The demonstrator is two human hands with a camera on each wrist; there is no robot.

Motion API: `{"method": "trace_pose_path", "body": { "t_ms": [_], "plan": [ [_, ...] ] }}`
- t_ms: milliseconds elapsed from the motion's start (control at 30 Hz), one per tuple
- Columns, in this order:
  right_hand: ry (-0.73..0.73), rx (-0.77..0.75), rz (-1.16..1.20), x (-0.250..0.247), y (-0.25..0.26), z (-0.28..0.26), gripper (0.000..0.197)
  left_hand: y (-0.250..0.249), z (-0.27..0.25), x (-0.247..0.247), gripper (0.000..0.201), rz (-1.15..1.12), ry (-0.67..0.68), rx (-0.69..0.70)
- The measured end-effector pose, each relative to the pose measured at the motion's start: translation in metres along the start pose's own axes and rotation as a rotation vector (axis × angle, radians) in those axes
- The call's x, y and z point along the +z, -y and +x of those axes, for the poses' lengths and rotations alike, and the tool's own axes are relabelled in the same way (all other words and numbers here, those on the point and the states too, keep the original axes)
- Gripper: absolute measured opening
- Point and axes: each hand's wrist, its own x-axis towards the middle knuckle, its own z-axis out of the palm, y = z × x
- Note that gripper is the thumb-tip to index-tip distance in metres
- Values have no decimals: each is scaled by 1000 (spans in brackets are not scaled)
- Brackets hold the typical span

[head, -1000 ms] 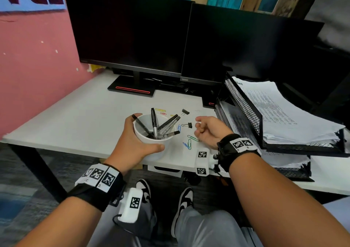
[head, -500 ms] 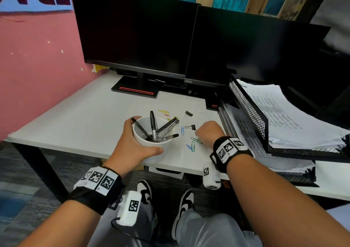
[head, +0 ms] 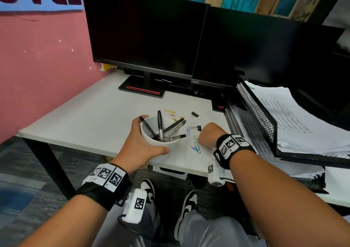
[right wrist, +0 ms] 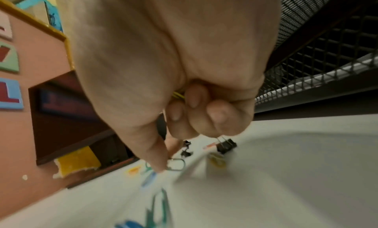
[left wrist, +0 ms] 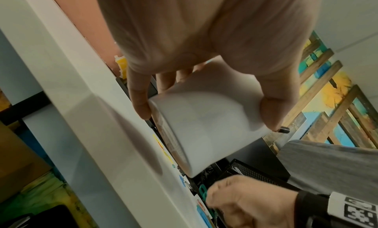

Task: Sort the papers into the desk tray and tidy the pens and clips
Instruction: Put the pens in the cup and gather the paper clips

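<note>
the left hand (head: 141,148) grips a white cup (head: 161,146) at the near edge of the white desk (head: 91,121), thumb across the front wall and fingers round the far side; in the left wrist view (left wrist: 204,42) the cup (left wrist: 206,123) shows tilted, its base lifted off the desktop. several black pens (head: 166,131) stand leaning in it, their lower ends hidden by the rim.

the right hand (head: 209,135) is down on the desk just right of the cup, fingers curled under. from the wrist (right wrist: 174,61) the thumb and forefinger close on a silver paper clip (right wrist: 176,164) lying on the surface, and a strip of yellow wire (right wrist: 178,95) peeks from the folded fingers; what that is cannot be made out, and the palm hides the rest.

loose clips lie around the hand: a green and blue pair (head: 196,148) near the edge, a blue one (head: 188,131), a black binder clip (head: 197,127) beside the knuckles, another binder clip (head: 194,114) and a yellow clip (head: 169,111) farther back.

to the right stands a black mesh desk tray (head: 255,110), its upper tier holding a stack of printed papers (head: 295,117) that runs out of frame; the lower tier's sheets are mostly covered. two dark monitors (head: 147,38) fill the back.
</note>
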Motion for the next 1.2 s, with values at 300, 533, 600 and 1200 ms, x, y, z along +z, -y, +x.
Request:
{"method": "trace_pose_path", "body": {
  "t_ms": [300,533,600,1200],
  "plan": [
    [-127,-522,148,-76,96,-81,5,1,3,13,103,-22,24,-4],
    [-221,-629,341,-69,93,-73,12,-2,5,14,104,-32,33,10],
    [-352,-493,518,-65,76,-58,16,-2,5,10,104,-16,34,10],
    [16,-19,-33,7,11,-21,35,4,-3,-1,104,-7,8,-19]
  ]
}}
